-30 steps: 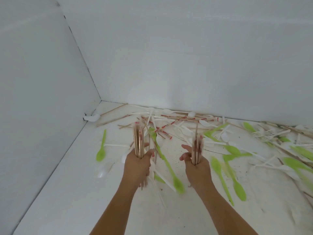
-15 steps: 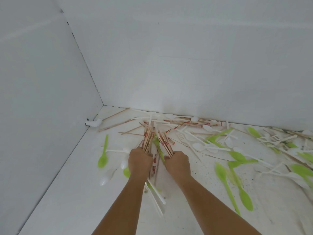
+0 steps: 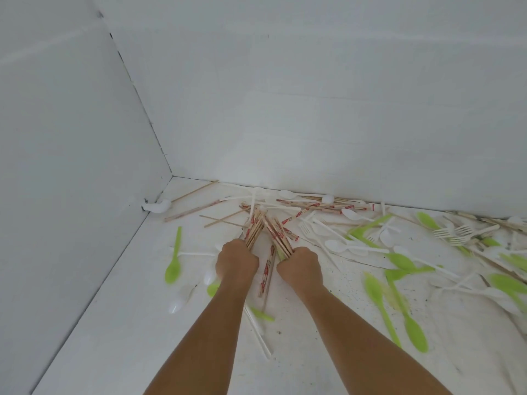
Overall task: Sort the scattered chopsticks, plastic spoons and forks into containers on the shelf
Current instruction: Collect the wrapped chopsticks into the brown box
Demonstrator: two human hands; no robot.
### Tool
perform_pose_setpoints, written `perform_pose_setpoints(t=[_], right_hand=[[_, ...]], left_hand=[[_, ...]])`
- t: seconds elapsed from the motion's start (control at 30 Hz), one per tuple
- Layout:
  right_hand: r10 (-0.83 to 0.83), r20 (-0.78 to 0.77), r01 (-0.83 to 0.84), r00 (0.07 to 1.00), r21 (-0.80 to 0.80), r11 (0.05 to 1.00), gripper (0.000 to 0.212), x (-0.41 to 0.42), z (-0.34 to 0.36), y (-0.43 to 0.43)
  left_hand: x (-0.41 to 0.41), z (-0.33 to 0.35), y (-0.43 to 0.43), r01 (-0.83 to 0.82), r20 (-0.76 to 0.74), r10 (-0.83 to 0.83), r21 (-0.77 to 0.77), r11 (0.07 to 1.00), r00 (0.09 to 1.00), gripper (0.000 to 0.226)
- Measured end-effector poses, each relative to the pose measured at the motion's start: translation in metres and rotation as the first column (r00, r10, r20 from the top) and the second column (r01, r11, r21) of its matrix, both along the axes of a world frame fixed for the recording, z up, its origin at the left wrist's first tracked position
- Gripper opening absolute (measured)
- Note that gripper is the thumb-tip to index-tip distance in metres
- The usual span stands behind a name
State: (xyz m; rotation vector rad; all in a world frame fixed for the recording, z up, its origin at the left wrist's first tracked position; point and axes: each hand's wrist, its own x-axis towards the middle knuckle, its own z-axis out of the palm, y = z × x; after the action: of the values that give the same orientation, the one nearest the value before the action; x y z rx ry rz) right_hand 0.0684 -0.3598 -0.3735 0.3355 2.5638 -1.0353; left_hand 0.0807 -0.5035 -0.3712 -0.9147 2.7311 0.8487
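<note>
We count two hands, left hand [image 3: 236,259] and right hand [image 3: 299,266], two chopstick bundles [image 3: 254,229], at least six green spoons [image 3: 173,267], at least three white forks [image 3: 446,232] and several white spoons [image 3: 333,244].

A bare, staged enclosure rather than a furnished room is indicated: a plain white left panel [image 3: 71,166] and back panel [image 3: 313,109] are joined at a rough corner seam [image 3: 151,126], and the speckled white floor [image 3: 128,337] is strewn with chopsticks [image 3: 319,207], plastic spoons [image 3: 173,270] and forks [image 3: 453,233].
</note>
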Motion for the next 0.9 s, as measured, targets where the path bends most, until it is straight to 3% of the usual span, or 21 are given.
perform_pose_setpoints(t=[0.1,0.3,0.43,0.53,0.77,0.9], right_hand=[[-0.042,0.004,0.042,0.999,-0.029,0.999,0.006,-0.002,0.000,0.016],[-0.129,-0.081,0.136,0.988,0.091,0.986,0.006,-0.001,-0.002,0.057],[-0.004,-0.189,0.024,0.982,0.105,0.994,0.004,0.002,-0.001,0.045],[0.147,-0.139,-0.132,0.979,0.107,0.985,0.007,0.007,-0.009,0.019],[0.240,-0.150,-0.190,0.959,0.289,0.938,0.009,0.006,-0.018,-0.003],[0.171,-0.083,-0.154,0.982,0.184,0.971,0.008,0.007,-0.009,0.008]], left_hand=[[-0.002,-0.001,0.001,0.030,0.009,-0.029,-0.047,0.998,1.000,0.018],[0.002,-0.007,0.000,0.087,-0.007,-0.089,-0.166,0.982,0.996,0.022],[0.004,-0.004,0.001,0.096,0.019,-0.095,-0.172,0.980,0.995,0.014],[-0.001,0.000,0.000,0.079,0.034,-0.076,-0.122,0.989,0.997,0.015],[-0.004,-0.002,-0.005,0.062,0.023,-0.062,-0.033,0.998,0.998,0.011],[-0.006,0.003,-0.015,0.085,0.005,-0.085,0.086,0.993,0.996,0.014]])
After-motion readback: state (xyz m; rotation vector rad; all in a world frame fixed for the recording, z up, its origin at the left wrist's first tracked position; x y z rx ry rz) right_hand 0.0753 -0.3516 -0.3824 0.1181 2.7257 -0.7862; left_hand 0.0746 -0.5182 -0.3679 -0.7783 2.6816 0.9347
